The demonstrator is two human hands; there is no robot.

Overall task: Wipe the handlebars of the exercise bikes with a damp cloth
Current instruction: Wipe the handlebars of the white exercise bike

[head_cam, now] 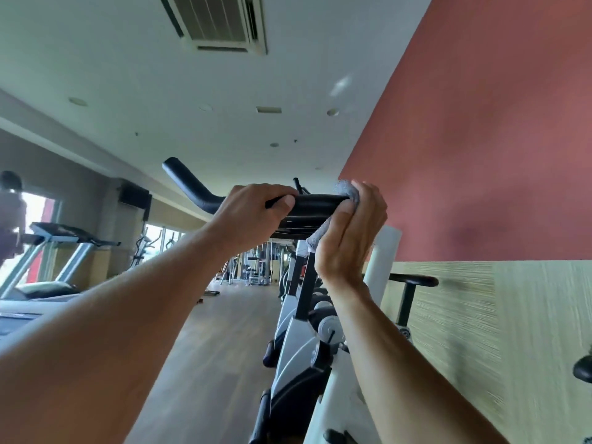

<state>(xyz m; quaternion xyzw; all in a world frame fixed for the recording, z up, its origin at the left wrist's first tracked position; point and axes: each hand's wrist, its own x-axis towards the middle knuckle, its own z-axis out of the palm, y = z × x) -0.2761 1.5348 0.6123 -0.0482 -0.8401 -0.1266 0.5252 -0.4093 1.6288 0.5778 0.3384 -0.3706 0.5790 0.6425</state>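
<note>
Gripping the black padded handlebar mid-bar with left hand, fingers curled over. Right hand clamped on grey damp cloth, wrapped round the bar's right end. Wiping step under way, probably; next calls for sliding cloth leftward. Bar matte, smooth, curving upward at left end.
</note>
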